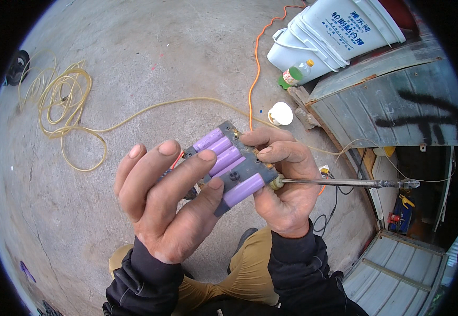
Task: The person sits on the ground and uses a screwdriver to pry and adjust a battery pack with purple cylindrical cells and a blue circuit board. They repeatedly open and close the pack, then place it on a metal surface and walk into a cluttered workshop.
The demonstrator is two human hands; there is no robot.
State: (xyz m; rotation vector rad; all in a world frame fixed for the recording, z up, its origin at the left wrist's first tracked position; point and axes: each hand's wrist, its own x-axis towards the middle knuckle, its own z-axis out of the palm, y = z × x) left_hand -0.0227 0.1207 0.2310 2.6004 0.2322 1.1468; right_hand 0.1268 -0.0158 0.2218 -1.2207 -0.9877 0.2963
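A battery pack [242, 194] with purple cylindrical cells in a dark grey holder is held tilted in front of me, red wire showing behind its left side. My left hand [167, 210] has its fingers bent over the pack's left side, thumb against the lower cells. My right hand [289, 197] grips the pack's right edge with two fingertips and also holds a screwdriver [345, 183] by its pale yellow handle, the long metal shaft sticking out to the right. The handle end is partly hidden by the pack and my fingers.
Coiled yellow hose [69, 121] and an orange cord [258, 58] lie on concrete. White buckets [300, 55], a green-labelled bottle [292, 75] and a white cup [280, 112] stand at upper right. A metal cabinet [360, 105] with an open lower compartment and a panel [397, 274] fill the right side.
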